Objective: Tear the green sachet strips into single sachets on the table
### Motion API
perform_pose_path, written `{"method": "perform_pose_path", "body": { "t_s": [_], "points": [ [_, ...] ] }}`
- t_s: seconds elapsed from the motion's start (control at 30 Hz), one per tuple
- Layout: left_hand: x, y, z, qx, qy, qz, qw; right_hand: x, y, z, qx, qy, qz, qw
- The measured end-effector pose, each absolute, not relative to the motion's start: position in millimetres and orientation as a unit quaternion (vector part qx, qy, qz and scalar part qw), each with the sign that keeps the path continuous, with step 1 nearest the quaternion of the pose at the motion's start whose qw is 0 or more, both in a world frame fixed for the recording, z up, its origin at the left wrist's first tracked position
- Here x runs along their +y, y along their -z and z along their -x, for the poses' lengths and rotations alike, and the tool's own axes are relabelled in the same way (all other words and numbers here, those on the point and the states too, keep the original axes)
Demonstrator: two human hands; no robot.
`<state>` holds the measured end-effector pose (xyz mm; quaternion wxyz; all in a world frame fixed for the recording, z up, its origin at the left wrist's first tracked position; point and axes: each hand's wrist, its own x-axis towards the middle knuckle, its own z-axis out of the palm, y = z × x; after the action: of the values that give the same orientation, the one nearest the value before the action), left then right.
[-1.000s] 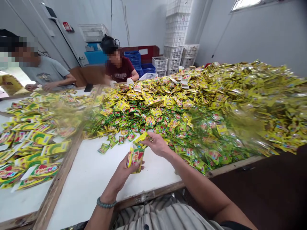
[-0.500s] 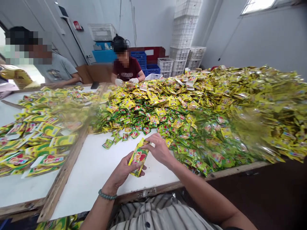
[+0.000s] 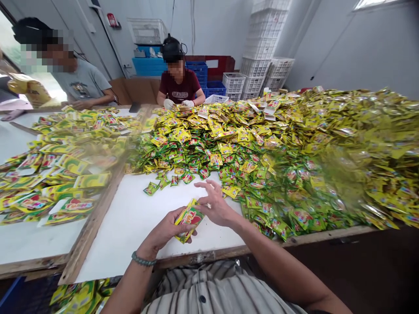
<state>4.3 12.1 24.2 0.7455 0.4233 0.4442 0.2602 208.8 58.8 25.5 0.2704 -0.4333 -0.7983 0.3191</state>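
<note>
My left hand (image 3: pixel 166 230) is closed round a small stack of yellow-green sachets (image 3: pixel 189 220), held just above the white table top (image 3: pixel 131 226). My right hand (image 3: pixel 214 205) rests against the right end of that stack, fingers stretched out and apart. A huge heap of the same sachets (image 3: pixel 278 144) covers the table beyond and to the right of my hands. A few loose sachets (image 3: pixel 151 188) lie just ahead of my hands.
A second table on the left (image 3: pixel 22 244) carries more sachets, with a wooden rail (image 3: pixel 94 222) between the tables. Two people sit at the far side, one in a dark red shirt (image 3: pixel 179 87), one in grey (image 3: pixel 81 83). White crates (image 3: pixel 262 48) are stacked by the wall.
My right hand brought a sachet from the heap onto the stack in my left hand, then spread its fingers. Both hands dropped slightly nearer the table edge.
</note>
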Motion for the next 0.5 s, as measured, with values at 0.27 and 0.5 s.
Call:
{"method": "perform_pose_path", "body": {
  "t_s": [0.27, 0.5],
  "points": [
    [6, -15, -7, 0.458, -0.231, -0.423, 0.747, 45, -17, -191, -0.802, -0.397, 0.42, 0.151],
    [6, -12, 5, 0.485, -0.277, -0.379, 0.738, 48, -11, -176, -0.737, -0.417, 0.488, 0.214]
  ]
}}
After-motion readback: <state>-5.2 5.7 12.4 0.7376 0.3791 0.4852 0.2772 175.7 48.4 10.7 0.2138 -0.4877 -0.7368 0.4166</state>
